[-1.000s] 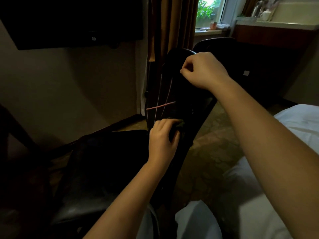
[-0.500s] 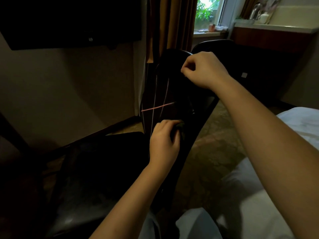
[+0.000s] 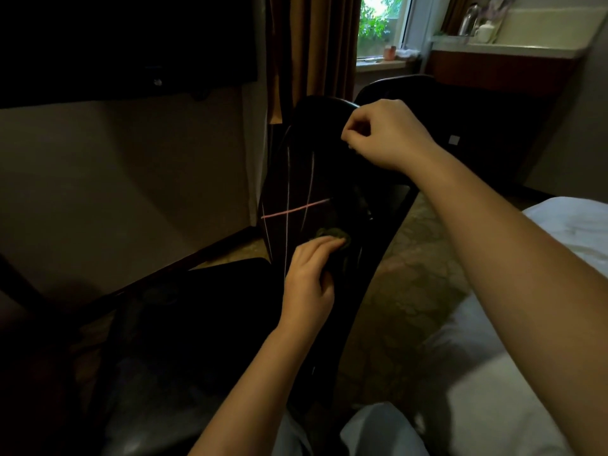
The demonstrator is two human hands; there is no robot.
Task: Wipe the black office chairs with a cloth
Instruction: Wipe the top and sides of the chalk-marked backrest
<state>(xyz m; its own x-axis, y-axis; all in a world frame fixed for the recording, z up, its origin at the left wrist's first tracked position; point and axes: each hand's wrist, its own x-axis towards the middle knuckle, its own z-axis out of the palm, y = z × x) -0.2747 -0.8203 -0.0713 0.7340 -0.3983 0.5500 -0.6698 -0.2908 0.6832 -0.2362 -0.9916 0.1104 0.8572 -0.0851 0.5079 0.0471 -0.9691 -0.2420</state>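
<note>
being limp, cloth point(image 3: 333, 234) is bunched beneath curled left hand point(image 3: 309, 281) fingers point(image 3: 324, 247); stiff chair backrest point(image 3: 325, 166) is clamped by right hand point(image 3: 386, 134).

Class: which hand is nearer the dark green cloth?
Left. The left hand holds the cloth against the chair back; the right hand grips the back's top edge, above it.

Left hand point(image 3: 307, 274) presses cloth point(image 3: 332, 234) on chair back point(image 3: 306, 179); right hand point(image 3: 385, 134) grips top.
</note>
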